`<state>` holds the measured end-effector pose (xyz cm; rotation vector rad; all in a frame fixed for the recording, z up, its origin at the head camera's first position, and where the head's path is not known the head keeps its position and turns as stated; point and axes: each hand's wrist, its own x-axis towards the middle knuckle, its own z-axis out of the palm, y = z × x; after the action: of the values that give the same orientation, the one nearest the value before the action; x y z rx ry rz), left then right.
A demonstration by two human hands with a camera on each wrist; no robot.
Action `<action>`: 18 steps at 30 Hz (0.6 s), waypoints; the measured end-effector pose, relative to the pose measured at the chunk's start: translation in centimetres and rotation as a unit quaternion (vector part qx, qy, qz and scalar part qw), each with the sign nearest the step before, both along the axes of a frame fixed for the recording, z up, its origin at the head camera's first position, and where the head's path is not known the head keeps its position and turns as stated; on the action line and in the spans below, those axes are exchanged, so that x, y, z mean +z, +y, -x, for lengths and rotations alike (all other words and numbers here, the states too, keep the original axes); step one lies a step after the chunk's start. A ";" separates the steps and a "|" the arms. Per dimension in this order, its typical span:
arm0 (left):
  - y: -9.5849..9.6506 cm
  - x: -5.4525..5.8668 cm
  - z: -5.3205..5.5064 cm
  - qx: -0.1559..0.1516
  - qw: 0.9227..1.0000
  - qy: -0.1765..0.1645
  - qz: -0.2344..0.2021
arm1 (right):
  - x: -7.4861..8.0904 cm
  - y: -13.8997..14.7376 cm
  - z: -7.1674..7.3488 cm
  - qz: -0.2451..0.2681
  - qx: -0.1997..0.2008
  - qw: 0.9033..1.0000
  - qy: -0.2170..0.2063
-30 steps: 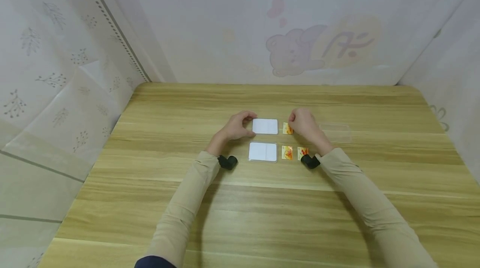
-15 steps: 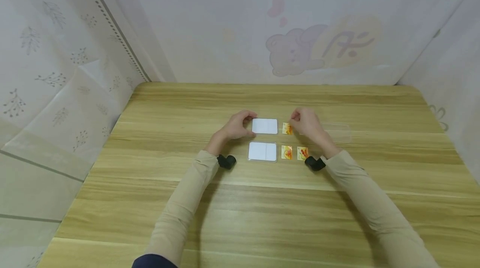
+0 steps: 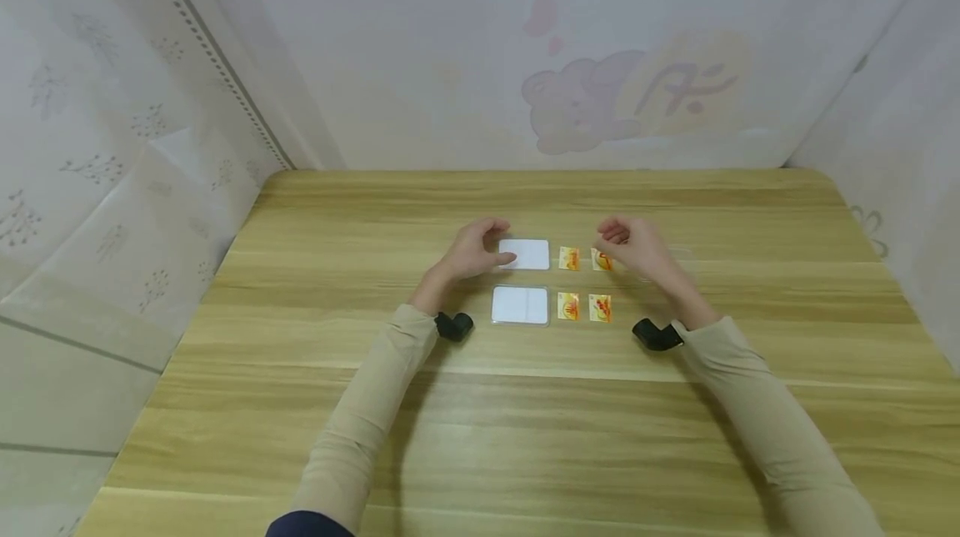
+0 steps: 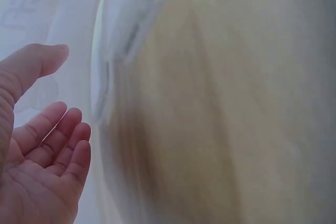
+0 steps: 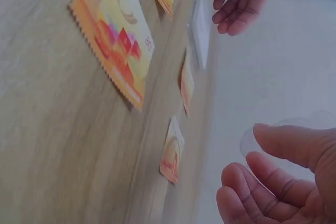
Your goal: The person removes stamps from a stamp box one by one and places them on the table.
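Observation:
Two white cards in clear holders lie one behind the other: the far card and the near card. My left hand is at the far card's left side, thumb overlapping it in the head view. The left wrist view shows that hand's fingers loosely bent and apart from the thumb. Right of the cards lie several orange-yellow postage stamps in two rows. My right hand is over the far row's right stamp, partly covering it. Nothing shows between its thumb and fingers in the right wrist view.
A flat clear plastic piece lies right of the far row, partly behind my right hand. In the near row are a left stamp and a right stamp. The wooden table meets patterned curtains behind.
My right hand has moved right, uncovering the far row's left stamp fully and its right stamp in part. My left thumb has come over the far card. The head view has shifted slightly.

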<state>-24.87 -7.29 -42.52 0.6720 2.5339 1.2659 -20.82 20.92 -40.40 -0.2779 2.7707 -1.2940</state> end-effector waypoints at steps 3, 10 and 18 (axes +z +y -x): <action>0.5 0.4 0.0 0.000 1.000 -0.001 -0.005 | 0.2 0.4 -0.3 0.004 -0.004 1.000 -0.001; 1.9 0.9 0.2 -0.020 0.999 0.028 -0.005 | 0.7 1.7 -1.2 0.010 -0.013 1.000 -0.010; 3.7 1.3 0.1 -0.038 0.998 0.026 -0.030 | 0.7 3.2 -1.6 0.023 -0.017 1.000 0.002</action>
<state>-24.98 -3.54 -41.18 0.8177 2.4942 1.3187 -19.17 24.14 -39.75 -0.2358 2.7629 -1.3684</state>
